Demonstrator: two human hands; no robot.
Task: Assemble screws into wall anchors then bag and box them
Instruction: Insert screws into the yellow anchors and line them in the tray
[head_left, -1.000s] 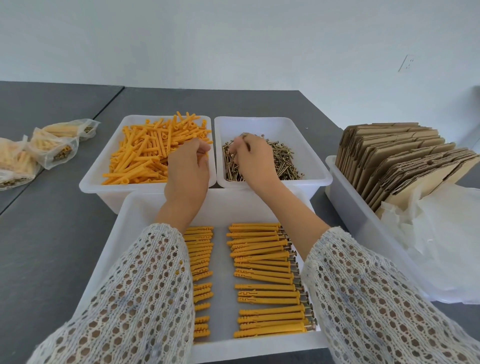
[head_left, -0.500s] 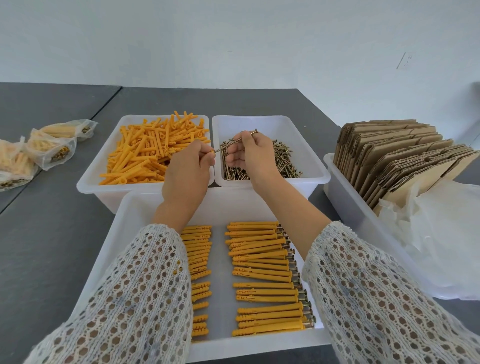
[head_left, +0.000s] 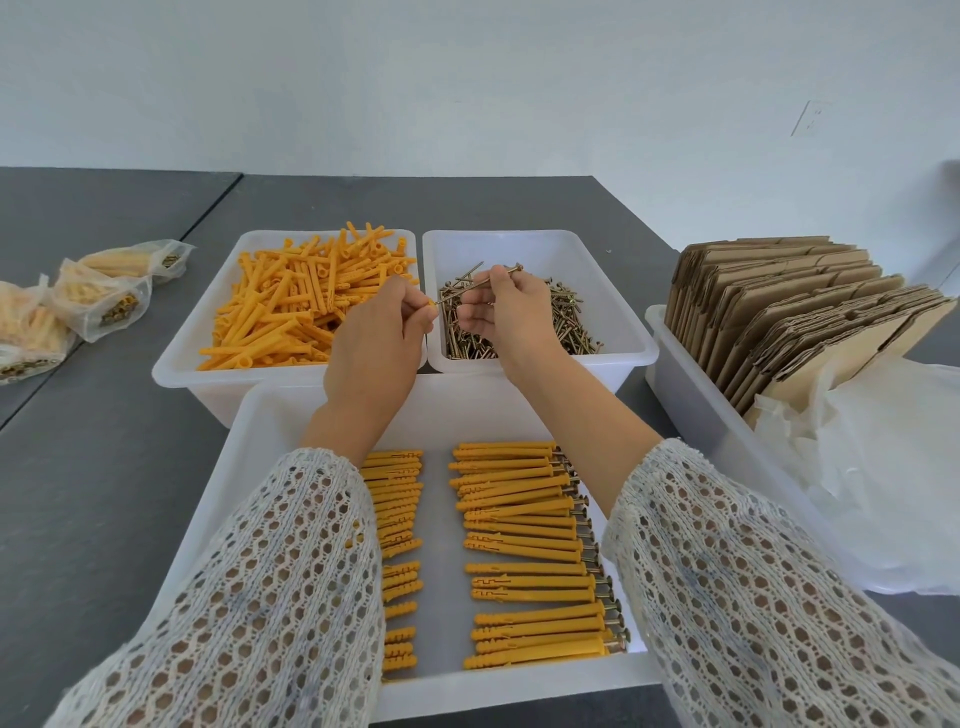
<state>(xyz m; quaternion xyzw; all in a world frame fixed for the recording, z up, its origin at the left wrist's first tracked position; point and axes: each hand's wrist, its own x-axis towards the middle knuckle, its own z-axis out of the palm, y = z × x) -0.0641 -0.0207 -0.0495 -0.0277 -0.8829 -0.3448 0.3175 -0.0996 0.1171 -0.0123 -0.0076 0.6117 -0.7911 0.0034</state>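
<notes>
My left hand (head_left: 371, 343) grips an orange wall anchor (head_left: 430, 306), of which only the open end shows past my fingers. My right hand (head_left: 506, 312) pinches a brass screw (head_left: 480, 283) and its tip touches the anchor's mouth. Both hands hover over the gap between the bin of loose anchors (head_left: 301, 306) and the bin of loose screws (head_left: 524, 322). Below my wrists a white tray (head_left: 249, 441) holds two rows of assembled anchors with screws (head_left: 524, 545); my left sleeve hides part of the left row.
A bin at the right (head_left: 691, 400) holds flat cardboard boxes (head_left: 795, 312) and clear plastic bags (head_left: 872, 467). Several filled bags (head_left: 104, 291) lie on the grey table (head_left: 104, 467) at the far left. A white wall stands behind the table.
My right hand lifted a screw out of the screw bin and brought its tip to the anchor held in my left hand. The left hand drew back slightly from the anchor bin.
</notes>
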